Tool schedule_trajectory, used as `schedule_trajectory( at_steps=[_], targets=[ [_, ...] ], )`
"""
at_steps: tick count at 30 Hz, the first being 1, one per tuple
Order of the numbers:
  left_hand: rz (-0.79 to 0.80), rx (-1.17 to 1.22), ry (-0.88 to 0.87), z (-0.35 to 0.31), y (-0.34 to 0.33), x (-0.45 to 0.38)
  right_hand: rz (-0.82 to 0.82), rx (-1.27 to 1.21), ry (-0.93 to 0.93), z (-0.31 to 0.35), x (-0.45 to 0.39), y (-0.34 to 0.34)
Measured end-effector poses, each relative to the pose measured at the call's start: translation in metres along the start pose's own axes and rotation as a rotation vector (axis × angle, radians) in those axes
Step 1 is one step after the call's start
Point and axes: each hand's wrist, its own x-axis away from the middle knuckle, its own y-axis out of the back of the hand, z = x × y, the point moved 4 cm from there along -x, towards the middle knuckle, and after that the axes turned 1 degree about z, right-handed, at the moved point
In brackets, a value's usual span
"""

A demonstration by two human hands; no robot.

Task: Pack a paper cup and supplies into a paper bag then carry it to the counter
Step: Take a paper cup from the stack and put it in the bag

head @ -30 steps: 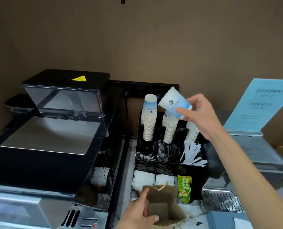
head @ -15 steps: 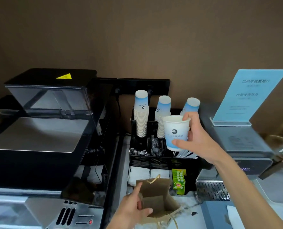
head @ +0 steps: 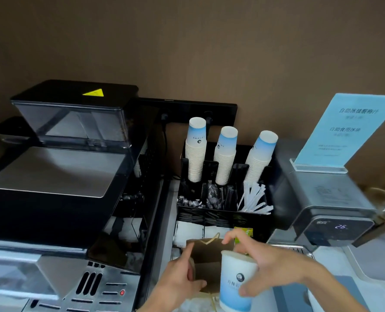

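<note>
Holding the white and blue paper cup (head: 236,282) upright in my right hand (head: 274,269), I have my thumb on its near side and my fingers curled over its rim, so this hand is clamped on the cup. The cup is at the right side of the open brown paper bag (head: 209,255), touching it or just in front of it; I cannot tell which. My left hand (head: 178,280) grips the left wall of the bag, the thumb at the near edge and the index finger stretched up along the side, and keeps the mouth open. The bag stands at the front edge of the worktop (head: 335,262), just before the black plastic organiser (head: 274,176) with three stacks of upside-down paper cups (head: 196,154), white wrapped straws (head: 254,199) and dark sachets. At the left edge stands the large black and steel coffee machine (head: 56,176), and at the right a grey dispenser (head: 331,199) with a light blue sign (head: 349,129) on top.
</note>
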Motion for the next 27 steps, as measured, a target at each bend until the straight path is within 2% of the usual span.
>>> schedule_trajectory(
  at_steps=[3, 6, 8, 9, 11, 13, 15, 22, 27],
  targets=[
    [0.0, -0.002, -0.008, 0.002, -0.001, -0.002, 0.033, -0.12, -0.088, -0.007, -0.022, -0.008],
    [-0.012, 0.074, 0.004, 0.004, -0.002, -0.005, -0.023, -0.307, -0.158, -0.014, -0.043, -0.01],
    [-0.01, 0.11, 0.0, 0.003, -0.004, -0.004, -0.064, -0.328, -0.178, -0.013, -0.054, -0.009],
    [-0.012, 0.114, -0.026, 0.002, -0.004, -0.003, -0.079, -0.264, -0.183, -0.011, -0.058, -0.009],
    [-0.022, 0.098, -0.064, 0.001, -0.003, -0.002, -0.133, 0.062, -0.206, -0.006, -0.064, -0.01],
    [-0.002, 0.049, -0.021, 0.004, -0.001, -0.005, -0.24, 0.359, -0.196, -0.004, -0.069, -0.014],
    [0.031, 0.051, 0.04, 0.007, -0.002, -0.01, -0.275, 0.523, -0.214, -0.004, -0.075, -0.023],
    [0.085, -0.096, 0.031, 0.01, -0.013, -0.015, -0.048, 0.836, -0.424, -0.015, -0.114, -0.053],
    [0.116, -0.082, 0.016, 0.018, -0.018, -0.018, 0.021, 0.883, -0.514, -0.028, -0.14, -0.07]
  ],
)
